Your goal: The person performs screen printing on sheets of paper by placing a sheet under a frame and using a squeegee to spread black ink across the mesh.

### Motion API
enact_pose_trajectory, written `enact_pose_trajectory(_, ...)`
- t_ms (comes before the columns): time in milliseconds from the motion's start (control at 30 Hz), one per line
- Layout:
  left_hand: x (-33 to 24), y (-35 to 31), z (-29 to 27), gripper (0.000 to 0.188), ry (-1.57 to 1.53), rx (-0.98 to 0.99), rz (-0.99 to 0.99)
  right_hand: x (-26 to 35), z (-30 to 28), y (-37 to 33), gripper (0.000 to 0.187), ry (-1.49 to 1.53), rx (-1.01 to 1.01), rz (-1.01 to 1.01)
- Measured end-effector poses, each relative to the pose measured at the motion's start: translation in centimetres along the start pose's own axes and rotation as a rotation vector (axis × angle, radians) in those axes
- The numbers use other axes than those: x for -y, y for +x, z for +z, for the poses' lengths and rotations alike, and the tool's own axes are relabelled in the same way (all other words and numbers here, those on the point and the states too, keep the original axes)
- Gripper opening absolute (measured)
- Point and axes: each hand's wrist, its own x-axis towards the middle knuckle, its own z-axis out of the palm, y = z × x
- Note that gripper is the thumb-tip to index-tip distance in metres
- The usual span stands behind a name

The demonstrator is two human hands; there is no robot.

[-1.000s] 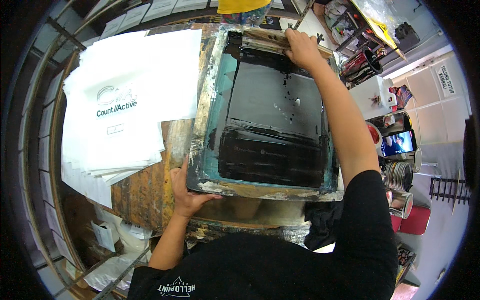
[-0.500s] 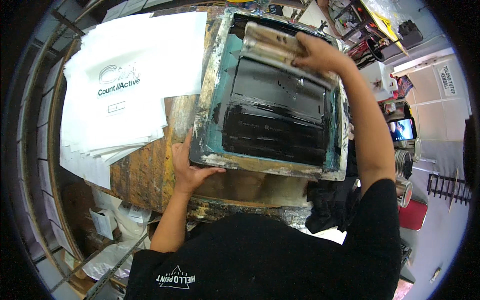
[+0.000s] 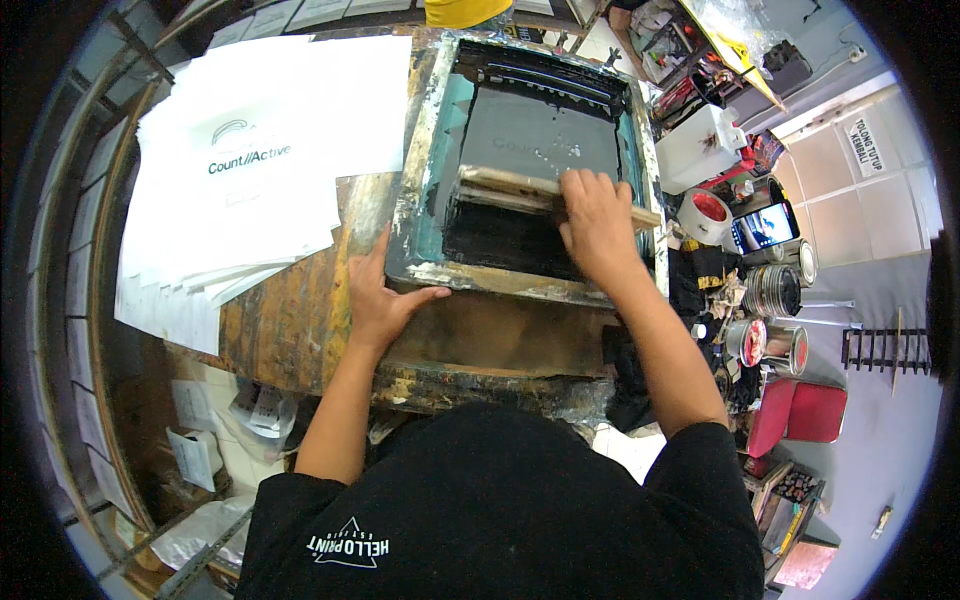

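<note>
A wooden squeegee (image 3: 505, 184) lies crosswise over the screen-printing frame (image 3: 510, 282), held by my right hand (image 3: 600, 228) with the fingers curled over its top. Black ink coats the mesh; the area behind the squeegee (image 3: 540, 125) looks thinner and grey, with a faint design in it. In front of the squeegee the ink is thick and dark. My left hand (image 3: 375, 295) grips the frame's near left corner, index finger along the side and thumb along the front edge. Its other fingers are partly hidden.
Left of the frame, a fanned pile of white printed sheets (image 3: 250, 215) covers the stained wooden table (image 3: 290, 325). Ink tins (image 3: 770, 290), a lit phone (image 3: 765, 228) and a white container (image 3: 697, 150) crowd the right side. A dark cloth (image 3: 630, 380) hangs near the table's front right.
My right hand has drawn the squeegee from the far end of the screen toward me, past the middle. My left hand stays at the frame's corner. The view has shifted slightly.
</note>
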Motion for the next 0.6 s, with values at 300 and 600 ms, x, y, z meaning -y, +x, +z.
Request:
enact_pose_trajectory(300,-0.1,-0.4,0.0,0.119,-0.022,0.002,-0.027,0.5,0.7,0.7,0.034,-0.035,-0.046,0.022)
enact_pose_trajectory(600,0.1,-0.4,0.1,0.117,-0.077,0.018,-0.056,4.2,-0.3,-4.1,0.019,-0.021,-0.012,0.036)
